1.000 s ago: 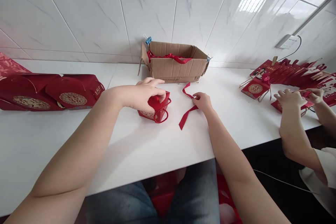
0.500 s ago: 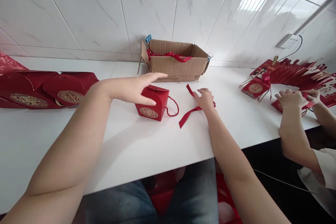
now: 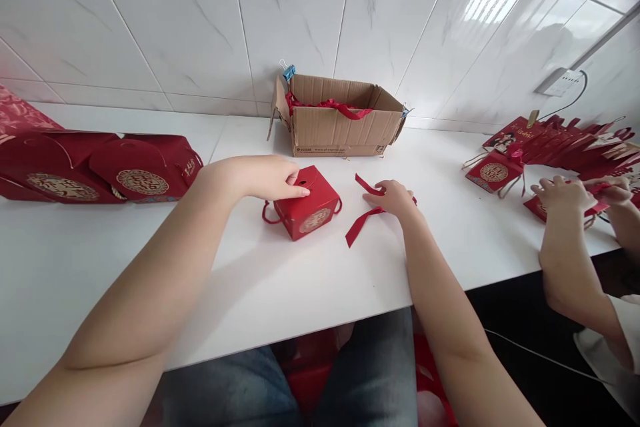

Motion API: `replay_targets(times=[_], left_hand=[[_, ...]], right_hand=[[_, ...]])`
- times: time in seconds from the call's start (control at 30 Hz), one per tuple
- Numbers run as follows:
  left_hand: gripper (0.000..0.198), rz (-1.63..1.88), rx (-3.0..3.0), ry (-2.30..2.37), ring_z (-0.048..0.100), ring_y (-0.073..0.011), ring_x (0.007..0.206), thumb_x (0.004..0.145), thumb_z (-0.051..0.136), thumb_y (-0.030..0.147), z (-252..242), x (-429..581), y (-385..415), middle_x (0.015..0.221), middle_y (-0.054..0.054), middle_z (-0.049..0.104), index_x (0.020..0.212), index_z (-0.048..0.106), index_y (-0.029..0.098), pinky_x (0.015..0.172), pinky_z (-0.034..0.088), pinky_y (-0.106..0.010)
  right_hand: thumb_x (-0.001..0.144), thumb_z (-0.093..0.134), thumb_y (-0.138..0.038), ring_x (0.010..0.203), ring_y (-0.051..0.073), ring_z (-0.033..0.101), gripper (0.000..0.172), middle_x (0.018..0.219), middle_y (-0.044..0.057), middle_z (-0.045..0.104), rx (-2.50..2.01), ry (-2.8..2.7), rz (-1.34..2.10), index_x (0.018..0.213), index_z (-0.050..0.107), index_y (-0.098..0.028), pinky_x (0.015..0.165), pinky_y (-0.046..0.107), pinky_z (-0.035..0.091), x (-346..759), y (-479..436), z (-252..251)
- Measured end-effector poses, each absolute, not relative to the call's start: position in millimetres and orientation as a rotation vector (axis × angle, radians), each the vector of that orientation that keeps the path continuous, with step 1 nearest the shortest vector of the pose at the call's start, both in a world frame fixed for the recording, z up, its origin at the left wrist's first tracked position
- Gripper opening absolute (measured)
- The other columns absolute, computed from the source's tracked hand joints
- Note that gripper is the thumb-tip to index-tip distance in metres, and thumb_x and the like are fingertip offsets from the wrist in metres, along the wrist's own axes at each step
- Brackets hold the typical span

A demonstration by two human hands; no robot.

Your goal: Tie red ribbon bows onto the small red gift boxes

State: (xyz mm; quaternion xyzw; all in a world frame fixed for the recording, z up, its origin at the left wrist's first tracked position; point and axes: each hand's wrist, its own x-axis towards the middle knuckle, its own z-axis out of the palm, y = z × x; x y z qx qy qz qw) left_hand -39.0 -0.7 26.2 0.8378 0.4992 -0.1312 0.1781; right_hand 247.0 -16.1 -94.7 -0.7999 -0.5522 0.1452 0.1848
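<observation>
A small red gift box (image 3: 313, 203) with a gold round emblem stands on the white table before me, a twisted cord handle showing on each side. My left hand (image 3: 267, 179) grips its upper left part, the thumb lying on the lid and the other fingers mostly hidden behind. To the right of the box, my right hand (image 3: 393, 197) is low at the tabletop, fingers closed on a red ribbon (image 3: 361, 227). Two tails of the ribbon stick out to the left of that hand; its middle is covered.
Behind stands an open cardboard box (image 3: 345, 130) holding red ribbons, with blue binder clips on it. Larger red boxes (image 3: 143, 173) line the left side. On the right, a co-worker's hands (image 3: 565, 193) handle another red box near a finished-looking one (image 3: 493, 170) and red bags (image 3: 575, 147).
My left hand has come down onto the gift box and taken hold of it. The box has turned, its emblem now facing front right. My right hand stays at the ribbon.
</observation>
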Motion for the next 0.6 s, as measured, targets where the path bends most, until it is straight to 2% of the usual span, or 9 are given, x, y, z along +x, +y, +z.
replay_targets(times=[0.07, 0.13, 0.2, 0.27, 0.37, 0.43, 0.47, 0.5, 0.6], left_hand=[[0.047, -0.396, 2.362, 1.382, 0.053, -0.0213, 0.064, 0.072, 0.050, 0.070, 34, -41, -11, 0.084, -0.007, 0.063, 0.075, 0.049, 0.023, 0.056, 0.034, -0.033], [0.048, -0.422, 2.346, 1.348, 0.057, -0.0237, 0.070, 0.068, 0.056, 0.070, 42, -46, -19, 0.088, -0.006, 0.065, 0.082, 0.053, 0.024, 0.058, 0.036, -0.033], [0.051, -0.418, 2.336, 1.352, 0.060, -0.0264, 0.078, 0.065, 0.060, 0.069, 48, -53, -23, 0.098, -0.007, 0.066, 0.092, 0.057, 0.026, 0.061, 0.039, -0.033], [0.060, -0.362, 2.343, 1.388, 0.061, -0.0286, 0.087, 0.064, 0.061, 0.069, 52, -57, -24, 0.112, -0.009, 0.063, 0.107, 0.055, 0.027, 0.065, 0.042, -0.033], [0.083, -0.197, 2.372, 1.328, 0.060, -0.0291, 0.099, 0.065, 0.063, 0.065, 49, -57, -20, 0.134, -0.010, 0.052, 0.136, 0.035, 0.033, 0.071, 0.046, -0.033], [0.103, -0.135, 2.385, 1.191, 0.056, -0.0280, 0.109, 0.060, 0.071, 0.059, 42, -51, -15, 0.148, -0.006, 0.039, 0.145, 0.017, 0.039, 0.077, 0.047, -0.032], [0.105, -0.107, 2.397, 1.117, 0.053, -0.0278, 0.116, 0.059, 0.072, 0.057, 38, -47, -13, 0.152, -0.005, 0.034, 0.146, 0.015, 0.040, 0.081, 0.047, -0.031], [0.102, -0.102, 2.394, 1.060, 0.050, -0.0275, 0.120, 0.060, 0.072, 0.057, 34, -43, -11, 0.153, -0.004, 0.033, 0.145, 0.019, 0.038, 0.083, 0.046, -0.030], [0.074, -0.133, 2.375, 0.996, 0.055, -0.0255, 0.111, 0.066, 0.065, 0.057, 26, -33, -11, 0.138, -0.004, 0.050, 0.132, 0.044, 0.032, 0.080, 0.047, -0.029]], right_hand=[[0.071, 0.068, -0.036, 0.099, 0.027, 0.059, 0.025, 0.099, 0.008, 0.069, -2.195, -1.565, 0.398, 0.090, 0.070, -0.021, 0.098, 0.047, 0.032, 241, -12, -100], [0.075, 0.063, -0.030, 0.094, 0.025, 0.061, 0.012, 0.087, 0.005, 0.070, -2.119, -1.564, 0.401, 0.080, 0.070, -0.022, 0.097, 0.046, 0.033, 236, -9, -103], [0.077, 0.059, -0.027, 0.089, 0.023, 0.062, 0.012, 0.084, 0.004, 0.070, -2.030, -1.530, 0.401, 0.077, 0.070, -0.022, 0.093, 0.043, 0.039, 235, -8, -102], [0.081, 0.056, -0.032, 0.087, 0.021, 0.062, 0.017, 0.092, 0.004, 0.071, -1.940, -1.480, 0.388, 0.083, 0.069, -0.022, 0.085, 0.038, 0.045, 234, -12, -97], [0.083, 0.056, -0.042, 0.082, 0.017, 0.062, 0.027, 0.091, 0.005, 0.070, -1.695, -1.404, 0.447, 0.091, 0.068, -0.020, 0.074, 0.031, 0.050, 231, -22, -83], [0.077, 0.065, -0.043, 0.075, 0.016, 0.061, 0.026, 0.081, 0.003, 0.068, -1.405, -1.337, 0.614, 0.087, 0.069, -0.020, 0.069, 0.030, 0.050, 227, -30, -75], [0.075, 0.068, -0.042, 0.073, 0.015, 0.060, 0.024, 0.078, 0.002, 0.067, -1.281, -1.332, 0.701, 0.085, 0.071, -0.021, 0.067, 0.030, 0.049, 224, -34, -72], [0.074, 0.069, -0.040, 0.071, 0.014, 0.059, 0.021, 0.077, 0.002, 0.066, -1.178, -1.348, 0.779, 0.084, 0.072, -0.021, 0.066, 0.029, 0.049, 222, -38, -70], [0.077, 0.067, -0.031, 0.070, 0.014, 0.057, 0.013, 0.077, 0.001, 0.064, -1.006, -1.474, 0.909, 0.084, 0.076, -0.024, 0.062, 0.028, 0.046, 217, -46, -67]])
